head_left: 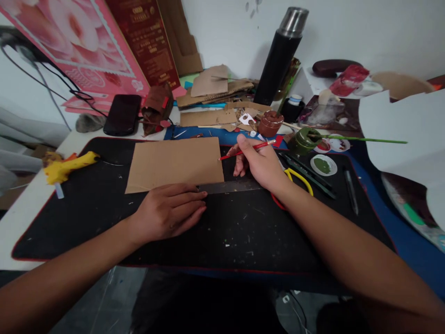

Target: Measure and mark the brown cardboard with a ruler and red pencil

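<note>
A rectangular sheet of brown cardboard point(177, 162) lies flat on the black mat. My left hand point(170, 208) rests at its near edge, fingers stretched out flat and close together. A ruler point(232, 187) runs along that edge, partly hidden under the left fingertips and reaching towards the right wrist. In my right hand point(255, 160) is a red pencil point(250, 150), its tip by the cardboard's right edge. Yellow-and-red-handled scissors point(299, 178) lie partly hidden below the right forearm.
A yellow glue gun point(71, 167) lies left; a phone point(122, 114) is behind it. Cardboard scraps point(208, 117), a brown paint jar point(270, 123) and a black flask point(278, 60) stand at the back. Right are a green paint jar point(304, 140), green-paint lid point(323, 165) and pen point(351, 191).
</note>
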The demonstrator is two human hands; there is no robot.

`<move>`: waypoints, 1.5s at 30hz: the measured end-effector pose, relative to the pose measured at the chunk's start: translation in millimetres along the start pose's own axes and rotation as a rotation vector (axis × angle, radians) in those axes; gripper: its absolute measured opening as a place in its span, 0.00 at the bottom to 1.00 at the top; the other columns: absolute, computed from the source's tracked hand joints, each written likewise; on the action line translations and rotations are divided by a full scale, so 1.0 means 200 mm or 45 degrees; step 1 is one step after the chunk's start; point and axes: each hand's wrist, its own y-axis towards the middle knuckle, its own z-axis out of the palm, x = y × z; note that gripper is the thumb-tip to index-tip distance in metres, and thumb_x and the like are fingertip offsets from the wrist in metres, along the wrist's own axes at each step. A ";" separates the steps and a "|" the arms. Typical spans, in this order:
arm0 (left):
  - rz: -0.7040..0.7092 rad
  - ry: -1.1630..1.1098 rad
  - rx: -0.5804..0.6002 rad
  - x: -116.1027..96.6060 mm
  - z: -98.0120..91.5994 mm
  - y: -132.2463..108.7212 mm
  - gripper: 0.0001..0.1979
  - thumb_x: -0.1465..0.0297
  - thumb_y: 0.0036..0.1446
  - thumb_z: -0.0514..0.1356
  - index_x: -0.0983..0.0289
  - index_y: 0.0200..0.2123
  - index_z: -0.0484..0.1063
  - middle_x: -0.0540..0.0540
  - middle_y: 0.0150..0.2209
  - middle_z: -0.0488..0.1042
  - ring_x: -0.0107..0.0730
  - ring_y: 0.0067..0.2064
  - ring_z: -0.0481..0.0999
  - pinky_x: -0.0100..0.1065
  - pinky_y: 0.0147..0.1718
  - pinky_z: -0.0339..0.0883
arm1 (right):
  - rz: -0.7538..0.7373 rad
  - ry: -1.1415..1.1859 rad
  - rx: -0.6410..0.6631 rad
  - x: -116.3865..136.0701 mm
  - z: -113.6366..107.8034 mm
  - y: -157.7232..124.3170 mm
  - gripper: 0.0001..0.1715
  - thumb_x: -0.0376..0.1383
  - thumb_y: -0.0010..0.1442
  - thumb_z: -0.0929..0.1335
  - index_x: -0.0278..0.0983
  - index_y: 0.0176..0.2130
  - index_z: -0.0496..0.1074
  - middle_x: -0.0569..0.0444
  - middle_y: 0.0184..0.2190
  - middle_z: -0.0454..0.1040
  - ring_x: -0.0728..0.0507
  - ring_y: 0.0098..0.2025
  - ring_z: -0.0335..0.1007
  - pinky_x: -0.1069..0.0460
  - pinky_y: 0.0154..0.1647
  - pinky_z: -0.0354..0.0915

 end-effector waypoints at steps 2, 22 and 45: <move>-0.003 -0.001 0.001 0.00 0.00 0.00 0.06 0.75 0.67 0.66 0.64 0.47 0.80 0.55 0.45 0.87 0.39 0.45 0.88 0.38 0.45 0.85 | 0.006 -0.001 0.002 0.00 0.00 0.00 0.40 0.70 0.66 0.65 0.38 0.33 0.78 0.58 0.17 0.71 0.47 0.20 0.74 0.53 0.20 0.65; -0.051 -0.070 0.027 0.01 0.00 -0.01 0.07 0.76 0.66 0.68 0.65 0.47 0.81 0.56 0.47 0.87 0.40 0.47 0.87 0.39 0.48 0.84 | 0.026 -0.006 -0.001 0.01 0.00 -0.01 0.39 0.70 0.66 0.66 0.38 0.34 0.78 0.58 0.17 0.71 0.47 0.21 0.74 0.52 0.21 0.65; -0.278 -0.209 0.103 0.06 0.04 -0.04 0.11 0.76 0.73 0.61 0.65 0.55 0.79 0.61 0.56 0.81 0.39 0.56 0.81 0.40 0.56 0.76 | 0.054 0.172 -0.031 -0.01 -0.04 -0.01 0.34 0.65 0.68 0.69 0.39 0.33 0.78 0.58 0.17 0.71 0.46 0.20 0.76 0.53 0.20 0.66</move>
